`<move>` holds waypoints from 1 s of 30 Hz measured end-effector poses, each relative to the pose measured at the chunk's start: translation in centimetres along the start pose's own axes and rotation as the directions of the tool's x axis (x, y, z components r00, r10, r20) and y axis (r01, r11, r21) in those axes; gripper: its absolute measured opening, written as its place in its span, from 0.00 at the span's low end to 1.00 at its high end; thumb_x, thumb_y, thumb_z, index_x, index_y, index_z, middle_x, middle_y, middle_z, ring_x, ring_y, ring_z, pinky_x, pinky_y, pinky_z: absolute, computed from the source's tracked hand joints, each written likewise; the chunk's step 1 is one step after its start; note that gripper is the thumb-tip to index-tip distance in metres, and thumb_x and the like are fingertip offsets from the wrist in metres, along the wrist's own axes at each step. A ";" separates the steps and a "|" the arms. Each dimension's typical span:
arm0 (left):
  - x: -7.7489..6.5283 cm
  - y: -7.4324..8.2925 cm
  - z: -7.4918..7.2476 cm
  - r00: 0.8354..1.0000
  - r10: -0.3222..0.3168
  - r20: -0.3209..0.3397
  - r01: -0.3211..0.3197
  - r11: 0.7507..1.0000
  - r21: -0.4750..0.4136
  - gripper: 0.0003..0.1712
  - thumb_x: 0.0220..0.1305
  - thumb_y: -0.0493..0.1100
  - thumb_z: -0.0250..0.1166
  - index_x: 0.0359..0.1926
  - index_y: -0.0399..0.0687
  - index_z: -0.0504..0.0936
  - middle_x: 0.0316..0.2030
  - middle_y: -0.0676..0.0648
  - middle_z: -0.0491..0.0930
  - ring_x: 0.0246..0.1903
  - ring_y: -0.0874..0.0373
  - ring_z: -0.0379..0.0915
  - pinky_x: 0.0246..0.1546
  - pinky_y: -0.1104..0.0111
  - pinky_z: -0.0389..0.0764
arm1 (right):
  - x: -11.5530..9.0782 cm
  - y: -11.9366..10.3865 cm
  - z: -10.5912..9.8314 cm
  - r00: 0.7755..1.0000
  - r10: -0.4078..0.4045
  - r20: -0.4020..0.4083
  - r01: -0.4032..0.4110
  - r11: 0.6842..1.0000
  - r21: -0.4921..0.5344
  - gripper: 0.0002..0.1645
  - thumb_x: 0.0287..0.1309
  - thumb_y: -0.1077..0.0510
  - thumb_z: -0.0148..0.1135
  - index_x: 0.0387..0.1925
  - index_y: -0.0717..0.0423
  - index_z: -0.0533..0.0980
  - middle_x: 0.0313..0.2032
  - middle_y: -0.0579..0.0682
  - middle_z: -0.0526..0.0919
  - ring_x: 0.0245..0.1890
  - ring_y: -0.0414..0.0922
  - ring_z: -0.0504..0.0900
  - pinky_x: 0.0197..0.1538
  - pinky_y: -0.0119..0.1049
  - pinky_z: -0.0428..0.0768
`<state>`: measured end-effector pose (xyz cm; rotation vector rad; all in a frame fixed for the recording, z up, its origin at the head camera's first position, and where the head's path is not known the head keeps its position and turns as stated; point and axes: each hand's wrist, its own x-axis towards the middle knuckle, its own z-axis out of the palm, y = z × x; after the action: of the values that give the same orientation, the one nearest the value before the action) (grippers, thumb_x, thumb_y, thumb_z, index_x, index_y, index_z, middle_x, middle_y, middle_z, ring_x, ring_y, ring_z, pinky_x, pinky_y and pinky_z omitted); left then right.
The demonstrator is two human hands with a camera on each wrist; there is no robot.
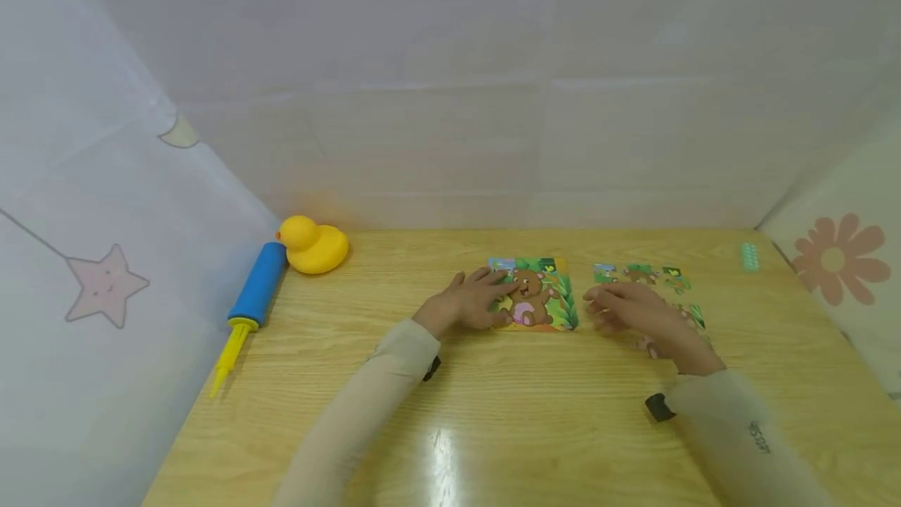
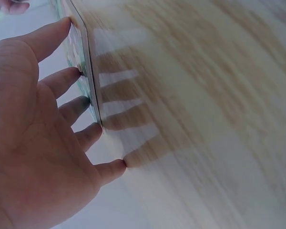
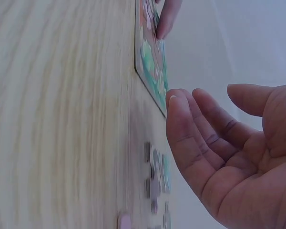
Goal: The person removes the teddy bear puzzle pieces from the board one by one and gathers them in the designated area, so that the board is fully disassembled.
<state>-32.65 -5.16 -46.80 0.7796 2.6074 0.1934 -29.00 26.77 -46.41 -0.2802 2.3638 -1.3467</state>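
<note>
A bear picture puzzle board (image 1: pixel 540 311) lies flat on the table. My left hand (image 1: pixel 472 303) rests with spread fingers on its left side, and the left wrist view shows several fingertips touching the board's edge (image 2: pixel 89 62). My right hand (image 1: pixel 647 318) hovers just right of the board, its fingers loosely bent and holding nothing. Under and beyond it lie several loose puzzle pieces (image 1: pixel 640 273), some of them partly hidden by the hand. The right wrist view shows pieces (image 3: pixel 155 186) on the table below the right hand.
On the left lie a yellow rubber duck (image 1: pixel 317 247) and a blue hand pump (image 1: pixel 260 284) with a yellow nozzle. A small pale green object (image 1: pixel 749 257) sits at the far right corner. Fabric walls stand behind and at both sides of the wooden table (image 1: pixel 493 413).
</note>
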 end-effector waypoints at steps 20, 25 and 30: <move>-1.5 -1.6 0.1 1.000 -0.005 -0.025 0.004 1.000 -0.027 0.49 0.70 0.67 0.58 0.82 0.63 0.44 0.83 0.49 0.36 0.82 0.44 0.31 0.76 0.35 0.39 | 4.6 -2.8 4.6 0.996 -0.021 0.085 0.022 1.000 -0.012 0.22 0.79 0.54 0.47 0.56 0.66 0.79 0.52 0.64 0.84 0.44 0.49 0.86 0.44 0.42 0.88; -1.5 -1.6 0.2 1.000 -0.011 -0.026 0.010 0.999 -0.039 0.51 0.68 0.69 0.59 0.82 0.63 0.46 0.83 0.50 0.37 0.82 0.45 0.31 0.76 0.35 0.39 | 5.7 -3.6 5.7 0.995 -0.023 0.097 0.030 0.997 -0.070 0.22 0.79 0.54 0.47 0.56 0.65 0.80 0.48 0.61 0.86 0.41 0.47 0.87 0.43 0.40 0.88; -1.5 -1.6 0.2 0.999 -0.023 -0.023 0.022 0.999 -0.041 0.51 0.67 0.70 0.60 0.82 0.65 0.47 0.83 0.52 0.37 0.82 0.46 0.31 0.77 0.36 0.39 | 6.5 -4.1 6.5 0.993 -0.050 0.111 0.061 0.993 -0.101 0.24 0.79 0.52 0.48 0.54 0.67 0.80 0.42 0.60 0.88 0.38 0.47 0.89 0.41 0.40 0.89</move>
<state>-32.24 -7.32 -46.87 0.7375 2.6244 0.2500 -32.10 17.20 -47.43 -0.4410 2.3551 -1.2023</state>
